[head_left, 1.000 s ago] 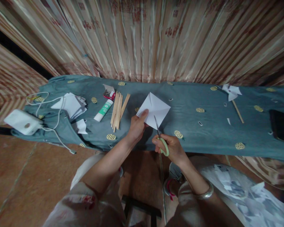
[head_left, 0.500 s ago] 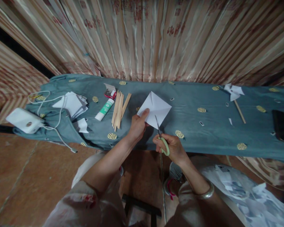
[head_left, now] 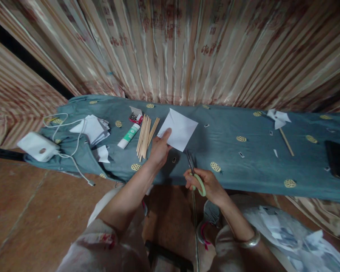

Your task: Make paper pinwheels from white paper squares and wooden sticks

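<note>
Cutting looks to be the step in hand. The plain white paper square (head_left: 181, 130) is over the middle of the long table under blue-green, pineapple-printed cloth (head_left: 260, 166), one corner pointing at the table's near edge. Left hand (head_left: 160, 150) pinches the square by its left corner, thumb on top, fingers mostly hidden beneath; shadow on the cloth suggests it is lifted. Far corner shows a short line, slit or crease, cannot tell which. Right hand (head_left: 211, 184) grips green-handled metal scissors (head_left: 191, 165), tips just beside the near corner; whether they touch it, cannot tell. Hands well apart.

My judgement of the next move: line the blades up with that near corner, snip toward the centre, stop short of it, left thumb clear of the line. Thin sheet, likely to flex; wants a firm pinch.

Toward the table's left end: slim pale wooden sticks (head_left: 144, 138), white tube with green label (head_left: 129, 136). Near the far right corner: white paper pinwheel on a wooden stick (head_left: 278, 118).
</note>
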The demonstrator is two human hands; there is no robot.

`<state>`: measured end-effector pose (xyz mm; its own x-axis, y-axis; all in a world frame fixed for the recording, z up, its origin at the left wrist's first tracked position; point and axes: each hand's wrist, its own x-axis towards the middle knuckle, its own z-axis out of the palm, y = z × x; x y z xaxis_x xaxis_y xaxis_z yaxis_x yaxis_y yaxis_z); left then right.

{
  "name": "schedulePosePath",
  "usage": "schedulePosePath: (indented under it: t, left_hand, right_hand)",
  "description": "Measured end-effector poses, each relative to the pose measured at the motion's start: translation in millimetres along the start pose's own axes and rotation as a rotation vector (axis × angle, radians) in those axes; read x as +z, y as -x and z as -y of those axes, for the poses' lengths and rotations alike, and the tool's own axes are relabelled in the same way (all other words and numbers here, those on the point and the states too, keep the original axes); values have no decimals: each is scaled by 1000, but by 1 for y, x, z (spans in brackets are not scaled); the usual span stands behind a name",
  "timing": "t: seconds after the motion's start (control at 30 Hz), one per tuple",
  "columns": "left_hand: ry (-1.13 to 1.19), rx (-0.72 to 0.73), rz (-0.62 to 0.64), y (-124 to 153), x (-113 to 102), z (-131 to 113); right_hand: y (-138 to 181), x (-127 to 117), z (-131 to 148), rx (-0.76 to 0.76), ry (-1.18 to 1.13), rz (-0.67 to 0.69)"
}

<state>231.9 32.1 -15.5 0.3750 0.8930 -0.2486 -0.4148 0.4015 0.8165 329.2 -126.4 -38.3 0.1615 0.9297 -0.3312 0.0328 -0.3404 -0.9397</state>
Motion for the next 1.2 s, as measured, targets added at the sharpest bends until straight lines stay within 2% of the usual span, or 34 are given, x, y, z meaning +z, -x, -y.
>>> schedulePosePath:
  t: [0.1, 0.3, 0.4, 0.63, 0.8, 0.93, 1.07, 1.2]
  left_hand:
    - [14, -8, 11, -1, -1, -4]
    - [-41, -90, 118, 0, -5, 9]
    - [-97, -119, 161, 2, -7, 15]
    - [-260, -159, 271, 8, -8, 18]
    - [-361, -213, 359, 11, -8, 22]
    - [-414, -223, 367, 9, -12, 25]
    - [-282, -274, 357, 10, -9, 25]
    - [-43, -314, 466, 21, 0, 22]
  right_hand:
    - [-1, -4, 2, -18, -11, -55]
    - [-9, -20, 12, -74, -193, -472]
    - [-11, -29, 15, -88, -287, -604]
    - [-13, -40, 8, -102, -348, -663]
    - [-14, -39, 6, -106, -348, -610]
    - [-13, -38, 9, -88, -353, -600]
    - [-14, -37, 9, -79, -333, -652]
    - [-17, -38, 4, -121, -368, -717]
